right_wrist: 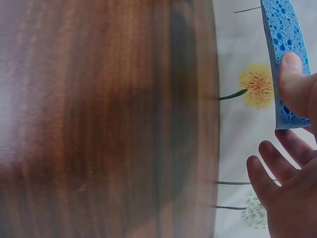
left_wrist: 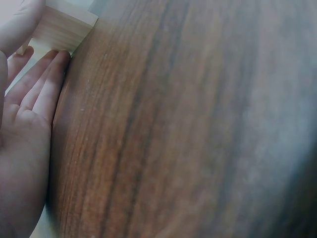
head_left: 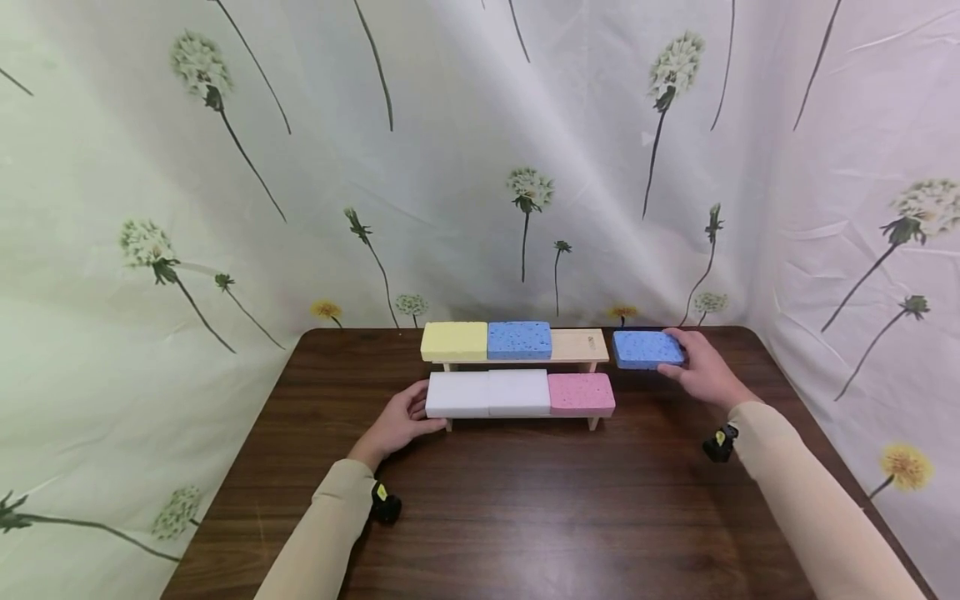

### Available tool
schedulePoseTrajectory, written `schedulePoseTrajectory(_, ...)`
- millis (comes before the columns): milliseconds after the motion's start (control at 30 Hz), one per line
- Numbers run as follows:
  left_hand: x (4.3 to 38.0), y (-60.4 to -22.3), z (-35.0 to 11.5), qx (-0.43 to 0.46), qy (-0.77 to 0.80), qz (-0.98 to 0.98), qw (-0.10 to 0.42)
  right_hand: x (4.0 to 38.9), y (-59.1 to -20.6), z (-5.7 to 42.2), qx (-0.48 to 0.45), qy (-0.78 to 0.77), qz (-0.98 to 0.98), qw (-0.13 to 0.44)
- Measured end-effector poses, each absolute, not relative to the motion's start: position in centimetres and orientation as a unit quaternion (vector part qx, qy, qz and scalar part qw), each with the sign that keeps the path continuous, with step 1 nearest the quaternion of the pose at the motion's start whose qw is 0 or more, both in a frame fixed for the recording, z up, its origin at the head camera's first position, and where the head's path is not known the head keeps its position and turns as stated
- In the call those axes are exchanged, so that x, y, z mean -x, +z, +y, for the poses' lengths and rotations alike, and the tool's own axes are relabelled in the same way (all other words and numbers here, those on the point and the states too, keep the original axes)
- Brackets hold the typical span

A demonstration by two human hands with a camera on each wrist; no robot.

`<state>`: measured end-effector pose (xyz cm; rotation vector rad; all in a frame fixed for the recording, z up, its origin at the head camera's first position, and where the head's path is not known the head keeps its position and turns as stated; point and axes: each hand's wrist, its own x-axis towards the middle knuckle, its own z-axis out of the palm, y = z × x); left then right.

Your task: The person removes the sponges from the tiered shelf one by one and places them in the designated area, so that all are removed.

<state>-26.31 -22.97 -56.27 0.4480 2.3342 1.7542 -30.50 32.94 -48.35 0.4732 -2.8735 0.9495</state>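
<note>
My right hand (head_left: 703, 367) pinches a blue sponge (head_left: 647, 348) with dark pores, right of the rear wooden stand. In the right wrist view its thumb (right_wrist: 292, 82) lies on the sponge's broad face, and the other fingers spread below. On the rear stand (head_left: 579, 345) sit a yellow sponge (head_left: 454, 340) and another blue sponge (head_left: 519, 338). Two white sponges (head_left: 457, 393) and a pink sponge (head_left: 581, 392) line the front stand (head_left: 525, 417). At that stand's left end rests my left hand (head_left: 397, 423), its fingers loosely extended beside the end and its thumb near the front leg.
The stands stand one behind the other on a dark wood table (head_left: 495, 508), near its back edge. A pale curtain (head_left: 465, 208) printed with dandelions hangs behind and along both sides. The rear stand's right end shows bare wood beside the blue sponge.
</note>
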Motion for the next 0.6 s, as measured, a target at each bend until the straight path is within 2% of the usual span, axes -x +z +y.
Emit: schedulePoseTrajectory(600,26.2,-56.1,-22.8,-0.144,0.583,0.794,0.093,30.2,-50.8,31.9,-0.124,0.293,-0.947,-0.032)
